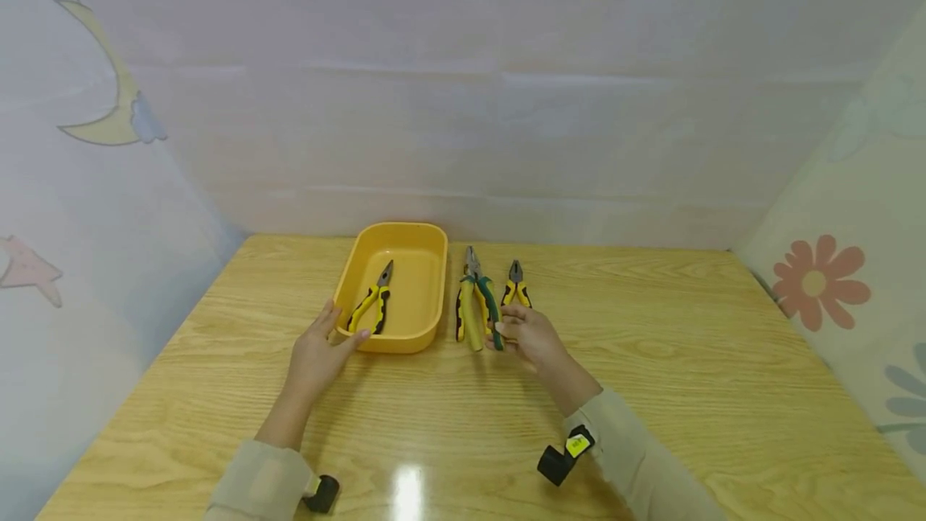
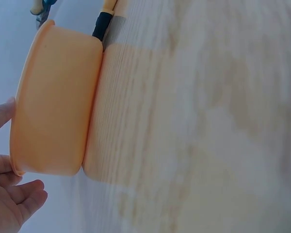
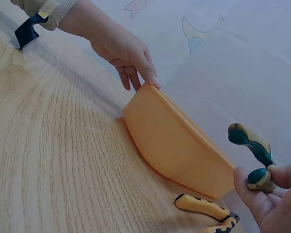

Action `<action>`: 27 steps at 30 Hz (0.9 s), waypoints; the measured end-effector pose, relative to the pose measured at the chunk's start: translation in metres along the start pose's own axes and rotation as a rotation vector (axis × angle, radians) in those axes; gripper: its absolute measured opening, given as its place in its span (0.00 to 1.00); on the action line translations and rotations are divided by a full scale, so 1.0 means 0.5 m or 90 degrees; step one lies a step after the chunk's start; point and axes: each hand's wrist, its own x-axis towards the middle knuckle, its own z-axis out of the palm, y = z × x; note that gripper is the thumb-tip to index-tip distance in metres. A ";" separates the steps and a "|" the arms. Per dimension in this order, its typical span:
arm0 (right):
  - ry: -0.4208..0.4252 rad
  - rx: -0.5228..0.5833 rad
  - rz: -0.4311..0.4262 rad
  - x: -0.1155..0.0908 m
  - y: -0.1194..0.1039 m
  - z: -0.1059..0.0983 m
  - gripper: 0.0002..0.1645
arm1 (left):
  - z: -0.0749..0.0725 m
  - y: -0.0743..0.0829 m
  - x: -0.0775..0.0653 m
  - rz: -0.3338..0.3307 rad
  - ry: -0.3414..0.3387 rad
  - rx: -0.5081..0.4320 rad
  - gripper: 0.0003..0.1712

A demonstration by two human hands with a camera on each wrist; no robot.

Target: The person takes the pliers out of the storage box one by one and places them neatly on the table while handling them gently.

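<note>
A yellow plastic tray (image 1: 410, 342) sits on the table with long-nose pliers (image 1: 382, 297), handles yellow and black, lying inside it. My left hand (image 1: 318, 356) grips its near left corner, the thumb on the near rim. My right hand (image 1: 531, 336) pinches one handle of green-and-yellow pliers (image 1: 489, 300) between thumb and fingers. In the right wrist view those pliers show higher than the tray's rim, handles spread apart. Behind them in the head view, partly hidden, lie yellow-and-black pliers (image 1: 459, 320) on the table. Smaller yellow-and-black pliers (image 1: 516, 284) lie just beyond my right hand.
The wooden table (image 1: 651, 360) stretches to both sides and toward me. A pale cloth backdrop (image 1: 506, 143) rises along its back edge, with printed cloth at left and right. A small black camera is strapped to each sleeve.
</note>
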 end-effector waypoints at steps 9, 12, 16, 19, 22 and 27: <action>-0.017 -0.007 -0.029 0.008 0.021 -0.031 0.30 | -0.001 -0.003 0.001 -0.008 -0.002 0.009 0.46; -0.022 -0.003 -0.030 0.028 0.044 -0.052 0.29 | 0.000 -0.003 -0.001 -0.006 -0.002 0.006 0.46; 0.001 -0.012 -0.024 0.025 0.039 -0.053 0.28 | 0.002 -0.002 -0.001 -0.003 -0.002 0.002 0.46; 0.024 -0.010 -0.015 0.003 0.014 -0.038 0.28 | 0.003 -0.001 0.001 -0.002 -0.001 0.002 0.46; 0.041 -0.011 -0.005 -0.007 0.003 -0.033 0.27 | 0.003 -0.001 0.003 -0.005 -0.002 0.000 0.45; 0.043 -0.009 -0.005 0.031 0.048 -0.075 0.30 | 0.003 -0.002 0.003 -0.004 -0.005 0.000 0.46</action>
